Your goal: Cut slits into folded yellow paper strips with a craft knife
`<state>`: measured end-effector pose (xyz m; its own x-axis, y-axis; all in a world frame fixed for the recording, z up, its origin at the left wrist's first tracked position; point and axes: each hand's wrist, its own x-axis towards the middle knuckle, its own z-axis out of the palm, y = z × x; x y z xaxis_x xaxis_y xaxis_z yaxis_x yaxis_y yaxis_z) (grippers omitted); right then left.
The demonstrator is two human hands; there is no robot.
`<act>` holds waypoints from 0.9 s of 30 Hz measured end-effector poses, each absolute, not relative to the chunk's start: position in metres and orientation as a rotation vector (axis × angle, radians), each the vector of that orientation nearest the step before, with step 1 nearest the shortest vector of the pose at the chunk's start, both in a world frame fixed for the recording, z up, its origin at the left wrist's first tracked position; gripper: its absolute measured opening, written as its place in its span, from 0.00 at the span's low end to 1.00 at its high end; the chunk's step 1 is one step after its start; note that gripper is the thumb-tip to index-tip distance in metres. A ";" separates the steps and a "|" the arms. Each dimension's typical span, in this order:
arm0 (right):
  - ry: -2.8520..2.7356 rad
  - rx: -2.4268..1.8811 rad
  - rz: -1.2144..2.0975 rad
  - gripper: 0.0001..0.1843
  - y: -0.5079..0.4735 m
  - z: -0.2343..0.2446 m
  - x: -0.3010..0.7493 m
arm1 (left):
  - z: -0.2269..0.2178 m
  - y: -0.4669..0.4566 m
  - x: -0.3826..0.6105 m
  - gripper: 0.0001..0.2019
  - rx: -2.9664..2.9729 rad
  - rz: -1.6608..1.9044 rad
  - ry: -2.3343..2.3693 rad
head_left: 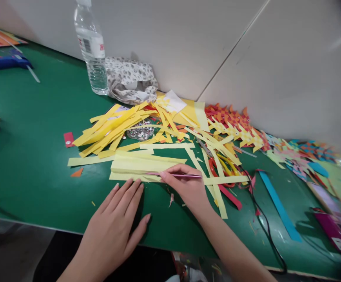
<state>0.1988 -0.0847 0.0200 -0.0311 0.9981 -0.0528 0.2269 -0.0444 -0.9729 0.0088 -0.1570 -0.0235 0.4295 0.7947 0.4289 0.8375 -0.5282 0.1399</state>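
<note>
On a green table [49, 164], a pale yellow paper sheet [147, 159] lay in front of the person, its long axis running left to right. The right hand [185, 186] pinched a slim purple tool [191, 176] between thumb and fingers; the tool lay nearly level over the paper, roughly along its length, narrow end pointing left and blunt end right (whether it was a knife or a pen was unclear). The left hand [116, 219] was flat, fingers extended, gripping nothing, fingertips at the sheet's near edge. Yellow strips [111, 131] were heaped just beyond.
</note>
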 end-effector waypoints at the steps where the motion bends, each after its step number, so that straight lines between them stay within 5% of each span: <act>1: -1.382 -1.388 1.166 0.09 -0.084 0.020 0.195 | -0.024 -0.157 0.008 0.27 -2.573 -0.690 -1.476; 17: -1.453 -1.526 1.018 0.13 -0.090 0.020 0.229 | -0.025 -0.156 0.011 0.27 -2.568 -0.683 -1.508; 27: -1.455 -1.213 0.889 0.18 -0.090 0.024 0.249 | -0.022 -0.154 0.010 0.30 -2.583 -0.630 -1.519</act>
<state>0.2487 -0.0900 0.0241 0.0048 0.9722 0.2341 0.2356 0.2265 -0.9451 0.0103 -0.1537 -0.0220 0.4240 0.8191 0.3864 0.8519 -0.5055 0.1366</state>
